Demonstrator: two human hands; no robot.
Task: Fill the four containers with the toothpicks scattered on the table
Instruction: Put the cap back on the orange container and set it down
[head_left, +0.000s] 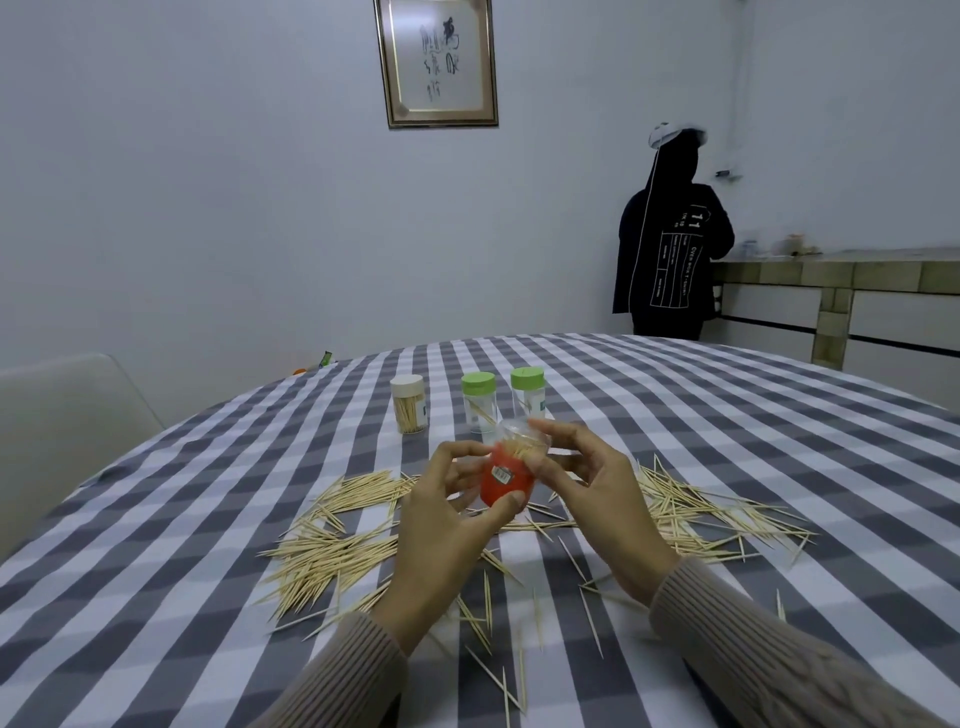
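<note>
- We hold a clear plastic container with an orange-red base (506, 480) tilted above the middle of the grey-and-white checked tablecloth (727, 441), toothpicks visible inside.
- Our left hand (447, 514) grips its base, thumb curled under it.
- Our right hand (597, 483) pinches at its open mouth.
- Loose wooden toothpicks (332, 556) lie scattered left, right and toward the near edge.
- Toward the far edge stand a white-lidded full container (409, 404) and two green-lidded clear containers (479, 402), (528, 392).

"11" on the back of the black jacket (675, 249)
</note>
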